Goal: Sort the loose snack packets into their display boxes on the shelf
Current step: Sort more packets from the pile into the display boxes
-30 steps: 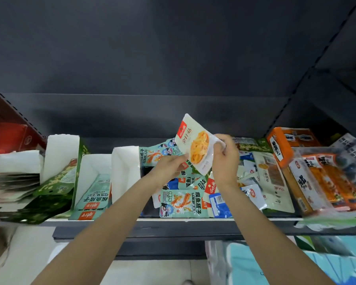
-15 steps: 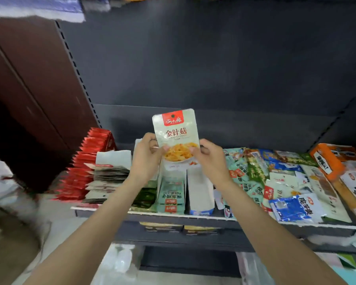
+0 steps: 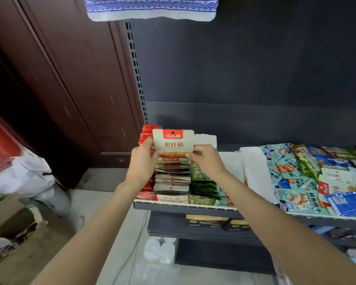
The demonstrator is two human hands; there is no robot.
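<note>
The dark shelf (image 3: 193,205) carries everything here, its right part covered by a loose heap of packets (image 3: 308,182), mostly teal, green and blue, lying flat and overlapping. At the left end stand rows of filed packets: a red row (image 3: 147,182) outermost, a beige row (image 3: 172,179) next, then a green row (image 3: 202,188). Both arms reach in from below. The left hand (image 3: 143,159) and right hand (image 3: 206,159) pinch the lower corners of one beige packet (image 3: 173,143) between thumb and fingers, holding it upright just above the back of the beige row.
</note>
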